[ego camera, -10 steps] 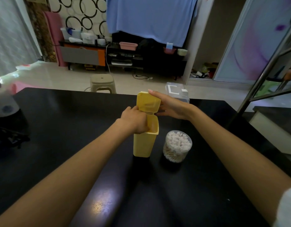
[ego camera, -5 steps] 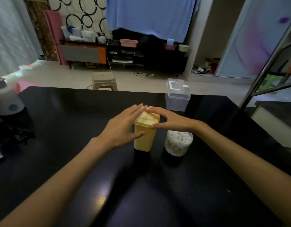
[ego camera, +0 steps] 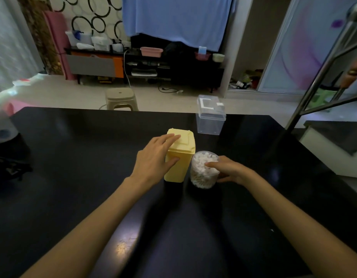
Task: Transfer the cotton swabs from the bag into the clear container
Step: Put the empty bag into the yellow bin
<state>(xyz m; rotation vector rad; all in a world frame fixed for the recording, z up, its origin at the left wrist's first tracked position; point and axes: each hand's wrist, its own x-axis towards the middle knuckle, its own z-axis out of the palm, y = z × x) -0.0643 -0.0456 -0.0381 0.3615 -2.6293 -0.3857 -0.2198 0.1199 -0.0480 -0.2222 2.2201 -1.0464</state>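
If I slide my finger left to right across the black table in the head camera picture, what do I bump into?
Left hand → yellow box → tub of cotton swabs → right hand.

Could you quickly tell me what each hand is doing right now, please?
Left hand: open, straight fingers resting on the yellow container.
Right hand: fingers curled round the bag of cotton swabs.

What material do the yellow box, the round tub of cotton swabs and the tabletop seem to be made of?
Yellow box: probably matte opaque plastic; moulded rim and flip lid, no shine.
Round tub: thin clear plastic, likely; the cotton swabs show through its wall.
Tabletop: black and glossy, it mirrors light; glass, stone or lacquer, cannot tell.
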